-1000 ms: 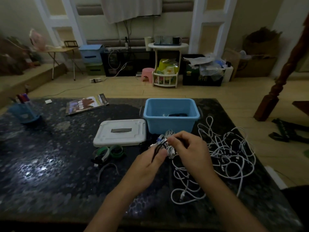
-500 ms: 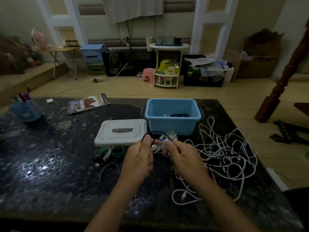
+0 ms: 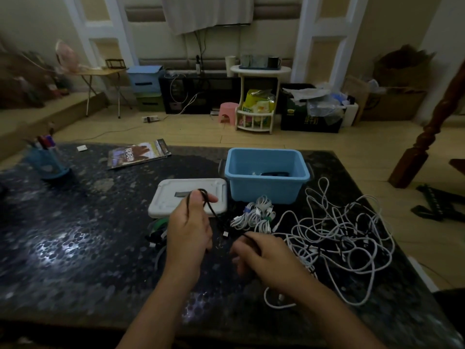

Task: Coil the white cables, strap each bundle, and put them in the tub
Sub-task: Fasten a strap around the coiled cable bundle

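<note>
A blue tub (image 3: 266, 187) stands open on the dark table with a dark item inside. In front of it lie several small coiled white bundles (image 3: 254, 215). A big tangle of loose white cables (image 3: 339, 238) spreads to the right. My left hand (image 3: 191, 227) pinches a loop of a thin black cable (image 3: 214, 212) raised above the white lid. That cable runs down to my right hand (image 3: 261, 255), which is blurred and curled around its other end, low over the table.
The tub's white lid (image 3: 171, 200) lies left of the tub. Green and grey straps (image 3: 157, 227) lie partly hidden behind my left hand. A magazine (image 3: 138, 154) and a blue pen cup (image 3: 50, 159) stand at the far left. The table's right edge is near the tangle.
My hands have let go of the white bundle, which now lies by the tub. They have drawn apart, the left rising with a black cable loop, the right dropping toward me.
</note>
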The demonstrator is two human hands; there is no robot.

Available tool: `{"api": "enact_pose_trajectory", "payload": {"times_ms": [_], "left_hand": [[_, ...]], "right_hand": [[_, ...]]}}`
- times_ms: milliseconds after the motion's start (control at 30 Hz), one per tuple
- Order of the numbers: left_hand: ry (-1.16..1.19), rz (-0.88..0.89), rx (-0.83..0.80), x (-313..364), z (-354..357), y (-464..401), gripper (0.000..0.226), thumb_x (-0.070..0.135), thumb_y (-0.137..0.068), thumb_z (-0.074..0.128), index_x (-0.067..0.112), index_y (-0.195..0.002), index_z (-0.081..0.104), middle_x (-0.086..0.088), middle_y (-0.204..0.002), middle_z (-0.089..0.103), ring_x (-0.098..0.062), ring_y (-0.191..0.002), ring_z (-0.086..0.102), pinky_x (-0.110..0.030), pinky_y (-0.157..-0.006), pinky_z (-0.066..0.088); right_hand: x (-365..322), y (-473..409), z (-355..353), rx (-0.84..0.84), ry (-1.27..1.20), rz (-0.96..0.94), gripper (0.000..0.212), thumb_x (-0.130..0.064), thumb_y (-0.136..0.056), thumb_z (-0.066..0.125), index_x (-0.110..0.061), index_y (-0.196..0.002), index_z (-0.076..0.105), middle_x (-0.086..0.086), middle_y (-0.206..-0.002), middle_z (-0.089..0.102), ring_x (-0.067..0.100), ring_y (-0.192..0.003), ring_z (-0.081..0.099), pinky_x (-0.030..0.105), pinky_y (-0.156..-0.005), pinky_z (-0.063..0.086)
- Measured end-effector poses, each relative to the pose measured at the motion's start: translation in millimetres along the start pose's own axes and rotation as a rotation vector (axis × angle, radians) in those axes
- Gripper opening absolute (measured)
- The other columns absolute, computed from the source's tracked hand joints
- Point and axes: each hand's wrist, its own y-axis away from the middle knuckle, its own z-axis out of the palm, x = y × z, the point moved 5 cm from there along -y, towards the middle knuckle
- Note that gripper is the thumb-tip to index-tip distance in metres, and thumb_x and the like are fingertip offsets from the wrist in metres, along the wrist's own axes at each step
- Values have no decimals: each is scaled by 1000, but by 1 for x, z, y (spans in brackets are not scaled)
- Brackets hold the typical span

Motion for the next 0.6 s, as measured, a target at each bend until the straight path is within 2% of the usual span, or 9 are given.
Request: {"api": "enact_pose_trajectory", "payload": {"times_ms": [67,100,167,233,333,400,467,533,600], "left_hand": [[38,-20,18,0,-3,-2,41,40,-106,36,16,-94,67,1,-52,29,-14,-44,27,-25,-39,25],[71,-38,14,0,-4,-2,41,42,-106,37,14,-96,67,1,-52,28,-14,-44,25,-25,-39,24],[131,-64,-18,0,-2,-2,43,46,-103,40,11,-100,66,1,-52,26,-13,-43,22,-23,-39,22],[136,-72,-54,1,0,-1,43,50,-96,49,11,-101,67,0,-53,25,-13,-43,20,-23,-40,21],[127,-77,-66,2,1,-1,49,48,-86,63,2,-103,66,-1,-55,23,-13,-43,19,-22,-39,21],[136,-71,-46,3,-1,-2,48,40,-86,66,-5,-102,64,-3,-57,22,-13,-42,19,-22,-38,20],[127,-43,-8,4,-4,-3,37,33,-89,67,-3,-99,68,-3,-53,22,-14,-41,19,-24,-39,20],[103,-3,47,5,-10,-5,24,29,-94,65,8,-94,76,-3,-49,25,-15,-40,21,-24,-39,22],[58,43,104,5,-16,-6,20,29,-95,64,15,-91,78,-2,-46,30,-16,-39,26,-28,-39,26]], "right_hand": [[-6,1,-2,29,-148,-15,27,-32,-105,46,-23,-88,65,0,-59,64,15,-61,68,34,-63,54],[-8,2,-2,46,-159,-23,29,-32,-106,43,-24,-86,64,-3,-57,59,12,-54,61,33,-57,48],[-5,1,0,84,-65,-30,34,-38,-106,40,-27,-84,63,-9,-59,54,5,-54,51,35,-58,42],[0,0,4,86,15,-2,37,-43,-106,37,-28,-82,62,-14,-61,55,4,-58,51,36,-62,43],[0,-1,2,138,-25,41,40,-42,-106,38,-26,-78,62,-15,-61,56,4,-59,51,36,-64,44],[-1,0,-3,193,-85,49,40,-40,-105,40,-23,-76,62,-10,-58,53,8,-56,49,37,-59,42],[-1,0,-6,201,-152,62,38,-40,-104,42,-22,-76,61,-6,-54,49,12,-52,48,41,-55,42],[-2,2,-6,175,-224,61,35,-37,-104,44,-22,-76,60,-2,-52,49,18,-49,51,44,-57,46],[-5,3,-7,176,-249,29,34,-30,-104,44,-22,-75,59,0,-51,50,19,-49,53,45,-57,50]]}}
